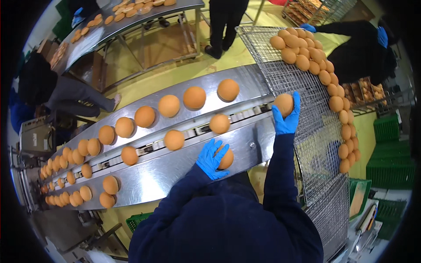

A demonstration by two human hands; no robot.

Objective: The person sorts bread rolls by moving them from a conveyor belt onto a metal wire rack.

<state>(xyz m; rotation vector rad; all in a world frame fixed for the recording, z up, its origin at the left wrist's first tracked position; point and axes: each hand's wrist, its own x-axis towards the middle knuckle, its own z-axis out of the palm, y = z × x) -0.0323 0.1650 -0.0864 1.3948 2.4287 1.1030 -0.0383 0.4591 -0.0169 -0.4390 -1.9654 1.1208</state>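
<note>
Blue gloves cover both hands. My left hand (211,160) curls around the left side of a round brown bun (226,157) on the near steel ledge, fingers over its far side and thumb at its near side. My right hand (288,120) grips another bun (283,104) between thumb and fingers, above the left edge of a wire rack (309,131). Left of my hands, the narrow conveyor belt (193,133) carries a spaced row of buns (174,140).
More buns line the far steel ledge (252,76). Several buns sit piled along the rack's far and right sides. Co-workers stand beyond the conveyor and beside the rack. A steel table (118,26) with buns is at the back left. Green crates (386,168) stack at right.
</note>
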